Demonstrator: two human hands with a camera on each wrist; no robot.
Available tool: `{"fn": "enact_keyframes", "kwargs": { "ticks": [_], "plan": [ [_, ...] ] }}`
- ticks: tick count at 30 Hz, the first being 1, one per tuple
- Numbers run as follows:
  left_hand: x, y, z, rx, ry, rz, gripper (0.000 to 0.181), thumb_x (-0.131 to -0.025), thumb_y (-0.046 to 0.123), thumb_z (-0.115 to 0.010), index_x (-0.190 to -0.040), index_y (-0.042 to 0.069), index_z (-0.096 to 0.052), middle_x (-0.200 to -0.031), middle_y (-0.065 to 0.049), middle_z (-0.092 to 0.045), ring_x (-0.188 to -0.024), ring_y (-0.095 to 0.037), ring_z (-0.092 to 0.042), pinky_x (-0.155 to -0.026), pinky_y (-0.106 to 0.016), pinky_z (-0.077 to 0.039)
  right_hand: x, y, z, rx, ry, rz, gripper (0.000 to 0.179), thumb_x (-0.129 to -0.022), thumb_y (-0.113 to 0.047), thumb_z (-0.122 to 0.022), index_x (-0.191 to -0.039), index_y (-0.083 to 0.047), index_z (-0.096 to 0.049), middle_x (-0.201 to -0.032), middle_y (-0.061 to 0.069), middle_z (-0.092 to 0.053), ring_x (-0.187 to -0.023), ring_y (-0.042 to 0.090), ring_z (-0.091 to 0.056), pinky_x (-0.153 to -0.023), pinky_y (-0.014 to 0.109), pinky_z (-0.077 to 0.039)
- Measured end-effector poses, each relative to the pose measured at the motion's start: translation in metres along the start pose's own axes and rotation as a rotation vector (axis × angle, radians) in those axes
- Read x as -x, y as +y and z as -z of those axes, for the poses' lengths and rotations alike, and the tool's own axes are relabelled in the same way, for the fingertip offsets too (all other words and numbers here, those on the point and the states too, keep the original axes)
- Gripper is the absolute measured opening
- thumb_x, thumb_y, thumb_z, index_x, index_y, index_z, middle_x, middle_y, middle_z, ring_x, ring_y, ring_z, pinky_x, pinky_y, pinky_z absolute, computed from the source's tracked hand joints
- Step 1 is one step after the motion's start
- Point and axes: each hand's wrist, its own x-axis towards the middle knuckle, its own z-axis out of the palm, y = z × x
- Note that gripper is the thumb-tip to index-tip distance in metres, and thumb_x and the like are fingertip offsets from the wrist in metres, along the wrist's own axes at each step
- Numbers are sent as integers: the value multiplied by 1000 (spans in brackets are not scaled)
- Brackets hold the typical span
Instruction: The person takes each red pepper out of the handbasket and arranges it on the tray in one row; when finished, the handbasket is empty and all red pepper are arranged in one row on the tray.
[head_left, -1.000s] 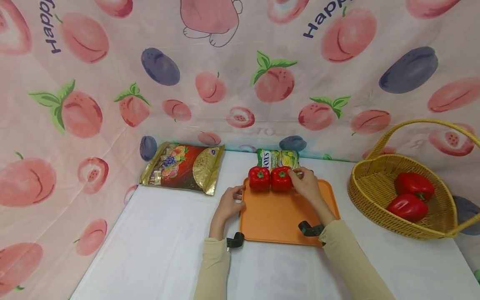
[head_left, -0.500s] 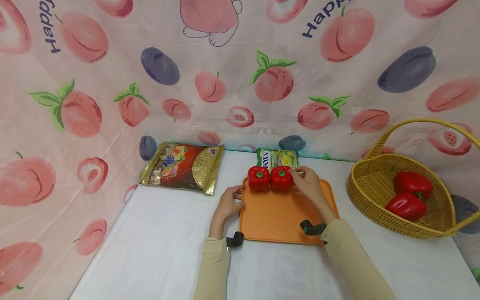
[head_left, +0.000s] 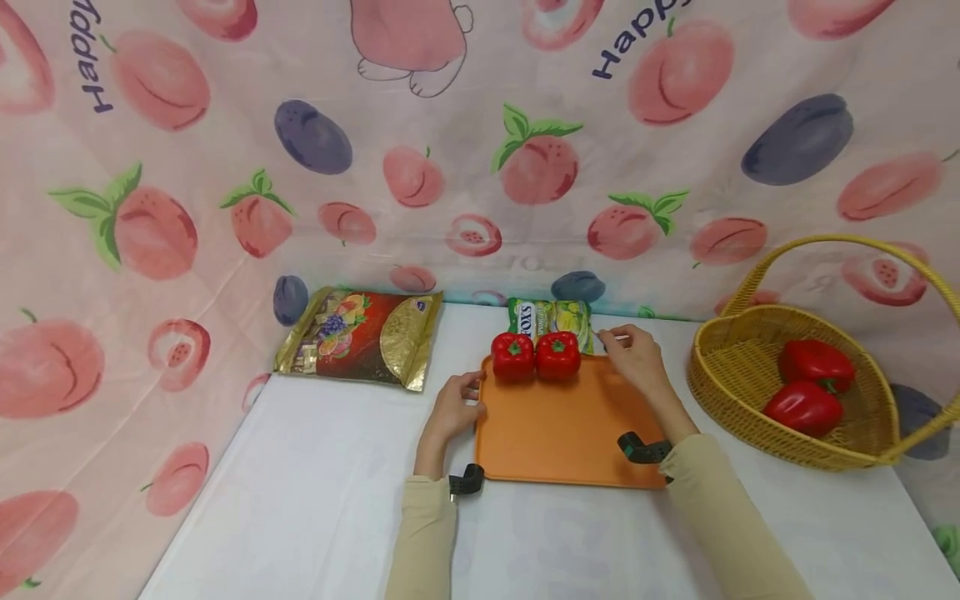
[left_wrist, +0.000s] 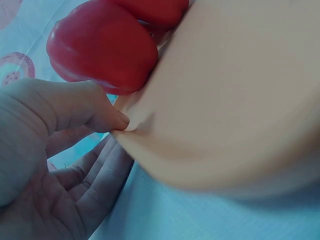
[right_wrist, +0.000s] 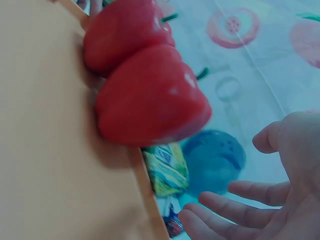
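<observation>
Two red bell peppers, the left one [head_left: 513, 358] and the right one [head_left: 557, 357], stand side by side along the far edge of an orange tray [head_left: 566, 433]. My left hand [head_left: 452, 408] holds the tray's left rim near the far corner. In the left wrist view its thumb [left_wrist: 107, 112] presses on the rim while the other fingers lie outside and below. My right hand [head_left: 636, 357] is over the tray's far right corner, apart from the right pepper. Its fingers [right_wrist: 235, 210] are spread and loosely bent in the right wrist view, with nothing in them.
Behind the peppers lies a green Fox's candy bag [head_left: 558, 319]. A gold and red candy bag [head_left: 360, 337] rests at the back left. At right stands a yellow wicker basket [head_left: 720, 408] with two more red bell peppers [head_left: 806, 408]. A fruit-print cloth [head_left: 420, 242] hangs behind.
My right hand has let go of the right pepper and moved to the right, away from it. Both peppers stay in place on the tray. My left hand keeps its place at the rim.
</observation>
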Motion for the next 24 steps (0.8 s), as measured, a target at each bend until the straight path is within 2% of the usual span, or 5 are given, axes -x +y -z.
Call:
{"fn": "enact_keyframes", "kwargs": {
  "ticks": [6, 12, 15, 19, 24],
  "plan": [
    [1, -1, 0, -4, -3, 12, 57, -76, -5, -67, -132, 2, -60, -114, -16, -58, -98, -27, -61, -82, -37, -52, 0, 6, 19, 20, 34, 14, 55, -101, -44, -46, -126, 3, -59, -112, 27, -64, -100, 41, -61, -80, 51, -51],
    [0, -3, -1, -1, -11, 1, 59, -74, -5, -67, -132, 1, -60, -113, -16, -58, -96, -26, -61, -80, -35, -52, 0, 11, 38, -1, 63, -9, 57, -101, -42, -46, -131, 6, -55, -112, 29, -62, -94, 39, -63, -74, 45, -53],
    [0, -3, -1, -2, -10, -2, 58, -74, -5, -67, -132, 1, -60, -113, -15, -59, -96, -26, -61, -80, -35, -52, -1, 15, 47, -50, 83, -14, 57, -101, -40, -47, -131, 8, -55, -109, 30, -62, -84, 31, -64, -68, 35, -56],
    [0, -2, 0, 4, -1, 2, 58, -74, -5, -67, -131, 1, -61, -112, -15, -59, -95, -26, -61, -80, -36, -52, -1, 20, 59, -93, 114, -45, 57, -100, -41, -48, -129, 8, -55, -107, 27, -61, -73, 12, -59, -61, 22, -54],
    [1, -1, 0, 8, 0, 11, 58, -74, -4, -66, -131, 2, -61, -112, -14, -59, -96, -26, -61, -80, -36, -52, -2, 27, 74, -80, 158, -40, 57, -100, -40, -49, -125, 10, -57, -96, 22, -64, -61, 0, -55, -55, 20, -52]
  ]
}}
